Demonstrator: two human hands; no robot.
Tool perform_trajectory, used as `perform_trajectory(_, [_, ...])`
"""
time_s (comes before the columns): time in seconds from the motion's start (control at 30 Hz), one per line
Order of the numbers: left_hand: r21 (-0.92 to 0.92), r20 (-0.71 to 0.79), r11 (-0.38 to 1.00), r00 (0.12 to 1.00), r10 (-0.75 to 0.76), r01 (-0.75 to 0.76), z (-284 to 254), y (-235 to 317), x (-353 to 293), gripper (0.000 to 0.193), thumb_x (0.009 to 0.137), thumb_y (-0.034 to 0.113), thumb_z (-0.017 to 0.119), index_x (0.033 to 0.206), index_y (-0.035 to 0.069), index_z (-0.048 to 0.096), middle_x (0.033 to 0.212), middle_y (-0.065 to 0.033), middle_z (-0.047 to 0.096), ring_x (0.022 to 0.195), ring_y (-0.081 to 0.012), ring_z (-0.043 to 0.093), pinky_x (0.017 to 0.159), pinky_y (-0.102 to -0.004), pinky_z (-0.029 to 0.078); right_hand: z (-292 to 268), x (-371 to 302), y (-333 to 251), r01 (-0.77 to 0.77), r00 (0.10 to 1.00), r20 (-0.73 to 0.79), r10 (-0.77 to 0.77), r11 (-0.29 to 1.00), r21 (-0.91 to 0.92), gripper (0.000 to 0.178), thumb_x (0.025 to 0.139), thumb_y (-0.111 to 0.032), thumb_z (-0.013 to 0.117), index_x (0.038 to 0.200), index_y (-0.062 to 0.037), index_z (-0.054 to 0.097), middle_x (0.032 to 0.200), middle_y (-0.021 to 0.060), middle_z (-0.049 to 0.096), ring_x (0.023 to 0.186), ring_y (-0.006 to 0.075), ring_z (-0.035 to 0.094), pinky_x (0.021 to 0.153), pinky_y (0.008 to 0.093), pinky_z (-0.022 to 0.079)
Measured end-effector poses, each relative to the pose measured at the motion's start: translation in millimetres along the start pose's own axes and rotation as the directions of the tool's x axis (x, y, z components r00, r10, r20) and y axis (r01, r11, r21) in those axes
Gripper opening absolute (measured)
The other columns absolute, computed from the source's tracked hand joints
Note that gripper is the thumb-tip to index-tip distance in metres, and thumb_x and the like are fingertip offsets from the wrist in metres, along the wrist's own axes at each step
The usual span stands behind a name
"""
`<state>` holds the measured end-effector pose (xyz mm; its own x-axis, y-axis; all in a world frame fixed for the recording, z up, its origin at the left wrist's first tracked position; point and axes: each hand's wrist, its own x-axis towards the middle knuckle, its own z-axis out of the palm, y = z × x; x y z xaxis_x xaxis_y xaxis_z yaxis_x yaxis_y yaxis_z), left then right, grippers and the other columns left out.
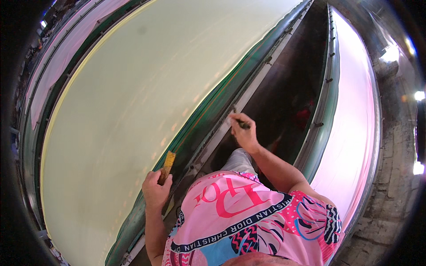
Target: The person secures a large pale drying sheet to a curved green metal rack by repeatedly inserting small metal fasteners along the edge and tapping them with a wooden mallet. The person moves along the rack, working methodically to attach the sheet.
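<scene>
My left hand (156, 188) is closed round a flat yellow strip with a worn, dark lower end (168, 162), held upright at the green border (202, 119) of a long table. The pale yellow cloth (120, 102) spread over this table lies just left of that hand. Farther along, my right hand (245, 133) grips a short, dark, stick-like tool (242, 124) above the pale metal rail (254, 91) on the table's side. The tool's exact kind is not clear, and part of it is hidden by my fingers. A small dark stop (234, 107) stands on the rail beside those fingers.
Several dark stops stick out along the rails. Across the dark gap (297, 75), a second long table carries pink cloth (350, 102). More pink cloth (57, 75) lies on a table at the far left. A rough stone-like floor (381, 204) runs along the right.
</scene>
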<state>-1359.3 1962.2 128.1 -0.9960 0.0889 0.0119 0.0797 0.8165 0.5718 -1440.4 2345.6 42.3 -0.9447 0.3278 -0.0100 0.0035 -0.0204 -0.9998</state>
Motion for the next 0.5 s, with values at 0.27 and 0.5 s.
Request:
perform_trajectory(0.27, [0.094, 0.061, 0.995, 0.998, 0.015, -0.021, 63.3, 110.0, 117.0, 0.036, 0.104, 0.031, 0.074, 0.127, 0.003, 0.074, 0.106, -0.0201, 0.075, 0.098, -0.0420, 0.075, 0.084, -0.0524, 0.059, -153.2, 169.2, -9.6, -0.035, 0.968, -0.241, 0.067, 0.990, 0.135, 0.020, 0.111, -0.007, 0.064, 0.125, 0.0016, 0.076, 0.082, 0.0018, 0.064, 0.062, 0.0112, 0.060, 0.053, 0.0308, 0.047])
perform_trajectory(0.5, [0.098, 0.159, 0.982, 0.976, 0.146, -0.163, 140.2, 236.6, 216.0, 0.036, 0.106, 0.032, 0.071, 0.129, 0.005, 0.071, 0.113, -0.0187, 0.077, 0.101, -0.0423, 0.076, 0.085, -0.0529, 0.061, -244.3, 260.5, -5.7, -0.331, 0.943, 0.054, 0.327, 0.919, 0.215, 0.019, 0.107, -0.004, 0.062, 0.117, -0.0028, 0.078, 0.081, 0.0036, 0.066, 0.058, 0.0150, 0.057, 0.052, 0.0332, 0.044])
